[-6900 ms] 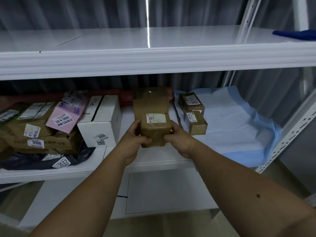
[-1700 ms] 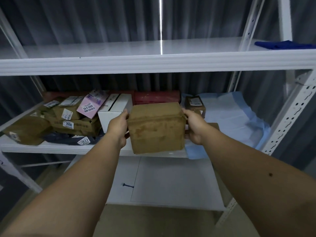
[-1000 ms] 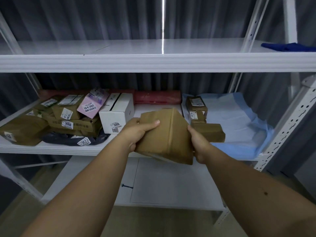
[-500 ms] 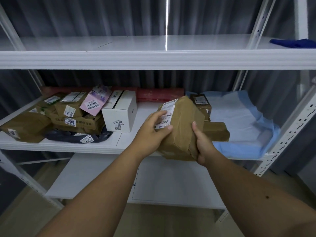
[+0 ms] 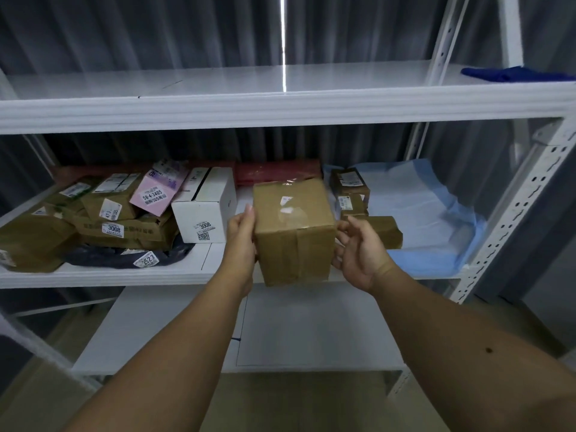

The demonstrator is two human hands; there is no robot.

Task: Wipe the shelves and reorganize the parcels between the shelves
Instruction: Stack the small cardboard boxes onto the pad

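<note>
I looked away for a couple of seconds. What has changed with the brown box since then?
The brown box has been turned over between the left hand and right hand: the labelled face seen half a second ago is out of view, and a taped face is up. Both hands keep their grip. The parcels on the middle shelf lie as before.

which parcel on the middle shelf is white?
The white box with the 3008 label, standing just left of the held box. The others there are brown, pink, red or dark.
</note>
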